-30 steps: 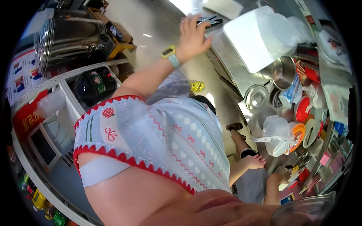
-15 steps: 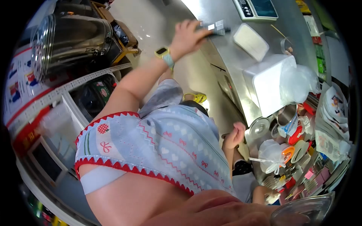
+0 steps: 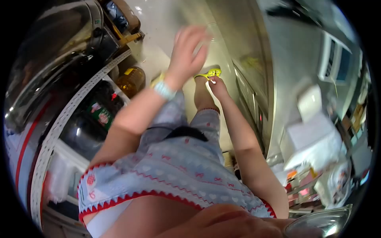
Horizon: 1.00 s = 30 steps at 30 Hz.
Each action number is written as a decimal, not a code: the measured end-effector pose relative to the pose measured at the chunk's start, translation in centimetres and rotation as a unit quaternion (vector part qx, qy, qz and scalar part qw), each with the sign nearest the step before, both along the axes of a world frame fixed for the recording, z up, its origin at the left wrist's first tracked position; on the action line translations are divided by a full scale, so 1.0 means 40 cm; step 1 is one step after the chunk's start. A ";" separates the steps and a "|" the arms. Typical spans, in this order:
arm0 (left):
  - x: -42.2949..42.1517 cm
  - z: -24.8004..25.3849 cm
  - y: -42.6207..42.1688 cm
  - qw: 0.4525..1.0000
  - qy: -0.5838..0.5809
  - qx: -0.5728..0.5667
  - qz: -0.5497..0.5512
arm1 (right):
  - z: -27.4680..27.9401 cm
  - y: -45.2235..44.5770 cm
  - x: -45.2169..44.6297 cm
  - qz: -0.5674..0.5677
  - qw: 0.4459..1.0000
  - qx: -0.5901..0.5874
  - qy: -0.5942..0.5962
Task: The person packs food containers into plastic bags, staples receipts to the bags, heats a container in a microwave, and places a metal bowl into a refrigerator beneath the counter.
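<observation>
Yellow shoe [image 3: 215, 72] partly behind right hand [image 3: 218, 87]; right fingers: cannot tell; left hand [image 3: 185, 60] blurred; fingers apart

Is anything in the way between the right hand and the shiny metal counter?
Nothing visible stands in the way: between the bare right hand and the flat, silver-grey metal counter, only pale, smooth floor and the counter's front show.
</observation>
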<state>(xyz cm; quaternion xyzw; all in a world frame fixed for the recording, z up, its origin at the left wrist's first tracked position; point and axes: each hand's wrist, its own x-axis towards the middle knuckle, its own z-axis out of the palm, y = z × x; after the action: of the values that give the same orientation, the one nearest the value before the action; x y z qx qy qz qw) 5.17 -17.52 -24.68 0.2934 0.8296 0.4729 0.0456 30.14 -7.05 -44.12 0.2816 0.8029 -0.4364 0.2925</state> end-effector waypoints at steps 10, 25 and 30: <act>0.377 -0.408 -0.347 0.884 -0.440 -0.151 0.051 | -1.159 0.232 -0.315 -0.071 0.945 0.251 -0.196; 0.367 -0.455 -0.292 0.886 -0.401 -0.233 0.009 | -1.087 0.168 -0.289 -0.175 0.914 0.272 -0.246; 0.349 -0.460 -0.286 0.881 -0.410 -0.236 0.002 | -1.141 0.244 -0.381 -0.050 0.950 0.272 -0.145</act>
<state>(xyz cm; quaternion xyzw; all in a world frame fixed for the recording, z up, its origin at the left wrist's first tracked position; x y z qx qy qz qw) 19.12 -28.98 -43.07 0.0523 0.8247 0.3409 0.4482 14.91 2.71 -89.75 0.4504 0.8248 -0.1699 0.2965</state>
